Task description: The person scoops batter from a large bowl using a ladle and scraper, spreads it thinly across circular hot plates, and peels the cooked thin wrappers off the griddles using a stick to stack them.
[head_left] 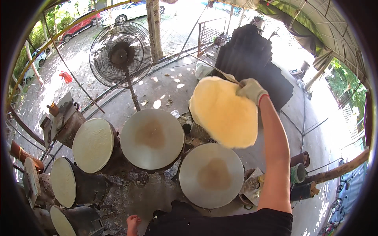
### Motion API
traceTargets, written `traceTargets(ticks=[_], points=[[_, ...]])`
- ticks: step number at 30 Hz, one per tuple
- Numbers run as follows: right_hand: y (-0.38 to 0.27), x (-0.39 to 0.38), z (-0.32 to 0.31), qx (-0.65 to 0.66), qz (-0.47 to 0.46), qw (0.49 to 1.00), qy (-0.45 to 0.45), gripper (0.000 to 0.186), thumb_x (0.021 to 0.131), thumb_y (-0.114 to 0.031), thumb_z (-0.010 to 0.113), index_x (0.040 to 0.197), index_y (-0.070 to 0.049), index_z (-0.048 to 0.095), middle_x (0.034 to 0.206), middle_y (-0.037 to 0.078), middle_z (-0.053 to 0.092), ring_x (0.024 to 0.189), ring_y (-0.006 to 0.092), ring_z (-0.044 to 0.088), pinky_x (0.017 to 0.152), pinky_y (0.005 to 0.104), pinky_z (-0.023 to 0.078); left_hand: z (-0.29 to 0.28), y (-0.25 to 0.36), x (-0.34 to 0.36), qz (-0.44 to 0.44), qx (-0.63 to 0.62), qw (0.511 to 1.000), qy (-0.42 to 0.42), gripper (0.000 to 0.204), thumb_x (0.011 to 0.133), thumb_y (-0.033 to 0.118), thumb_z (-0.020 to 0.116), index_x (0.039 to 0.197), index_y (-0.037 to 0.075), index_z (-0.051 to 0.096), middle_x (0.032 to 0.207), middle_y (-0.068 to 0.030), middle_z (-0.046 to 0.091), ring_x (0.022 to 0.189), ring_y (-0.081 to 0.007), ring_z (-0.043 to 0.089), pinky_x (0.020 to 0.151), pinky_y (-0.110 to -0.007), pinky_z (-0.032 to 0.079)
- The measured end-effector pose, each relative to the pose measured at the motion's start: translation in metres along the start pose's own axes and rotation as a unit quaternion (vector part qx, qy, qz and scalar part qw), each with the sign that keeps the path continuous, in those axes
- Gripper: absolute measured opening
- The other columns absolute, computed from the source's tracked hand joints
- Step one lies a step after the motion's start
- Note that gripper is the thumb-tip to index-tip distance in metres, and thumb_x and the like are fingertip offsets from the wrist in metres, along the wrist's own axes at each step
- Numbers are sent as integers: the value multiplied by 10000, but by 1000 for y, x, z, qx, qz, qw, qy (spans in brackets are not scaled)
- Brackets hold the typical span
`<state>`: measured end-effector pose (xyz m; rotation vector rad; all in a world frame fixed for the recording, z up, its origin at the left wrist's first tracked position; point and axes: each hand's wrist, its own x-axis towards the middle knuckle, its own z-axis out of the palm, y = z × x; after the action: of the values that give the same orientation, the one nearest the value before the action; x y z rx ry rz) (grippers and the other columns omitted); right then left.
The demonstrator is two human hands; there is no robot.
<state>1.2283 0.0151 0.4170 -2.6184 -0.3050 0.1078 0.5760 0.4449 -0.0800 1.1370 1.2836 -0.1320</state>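
Observation:
My right hand (251, 91), in a pale work glove with a red cuff, is closed on the upper right edge of a large thin flatbread (224, 114). Golden and roughly round, the flatbread hangs in the air beyond a round griddle (211, 176). A slim tool (222, 73) sticks out to the upper left from the same hand; its kind is not clear. Low in the picture, my bare left hand (134, 223) is beside my dark shirt with its fingers curled in, nothing visible in them. The near griddle and a second griddle (152, 139) show bare grey tops with brown centres.
More round griddles, one of them a pale-coated griddle (93, 145), curve along the left. Behind them stands a large fan (121, 55). Dark corrugated sheets (254, 59) lie beyond the flatbread. Cans (298, 173) and a log (334, 173) are at the right.

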Motion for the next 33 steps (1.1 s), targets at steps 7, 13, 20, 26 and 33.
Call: traceTargets(ticks=[7, 13, 20, 26, 33], points=[[31, -9, 93, -203, -239, 924, 217, 97, 761, -199, 567, 774, -139, 642, 777, 88, 610, 797, 282, 628, 679, 427, 490, -8, -31, 17, -2, 10, 999, -40, 171, 843, 103, 585, 991, 18, 588, 860, -107, 635, 702, -202, 615, 611, -306, 506], [163, 25, 284, -212, -46, 967, 131, 124, 816, -186, 532, 819, -132, 643, 866, 97, 609, 815, 287, 639, 684, 409, 524, 28, 18, -39, 13, -1, 1000, 26, 216, 843, 82, 572, 1043, 2, 568, 798, -135, 617, 639, -208, 587, 576, -325, 503], [163, 20, 309, -181, -4, 978, 105, 208, 789, -189, 608, 985, -154, 666, 1018, 97, 616, 928, 292, 640, 775, 414, 525, 0, -47, -41, -25, -39, 997, 55, 379, 837, 112, 603, 1199, 25, 535, 911, -165, 625, 752, -271, 637, 632, -354, 532], [82, -51, 319, 21, -117, 993, -18, 575, 781, -331, 710, 1252, -46, 547, 1098, 195, 604, 999, 362, 597, 844, 432, 480, 42, -26, -127, 25, -43, 990, 135, 134, 764, 71, 619, 885, 20, 642, 706, -75, 629, 594, -157, 593, 507, -304, 466], [-79, -225, 489, 284, -242, 826, -422, 628, 749, 53, 586, 1359, 4, 446, 1182, 59, 591, 993, 128, 559, 865, 251, 434, -4, -148, -204, 39, -98, 893, 437, 296, 723, 83, 596, 1014, 27, 595, 1042, -195, 611, 967, -337, 597, 803, -407, 482]])
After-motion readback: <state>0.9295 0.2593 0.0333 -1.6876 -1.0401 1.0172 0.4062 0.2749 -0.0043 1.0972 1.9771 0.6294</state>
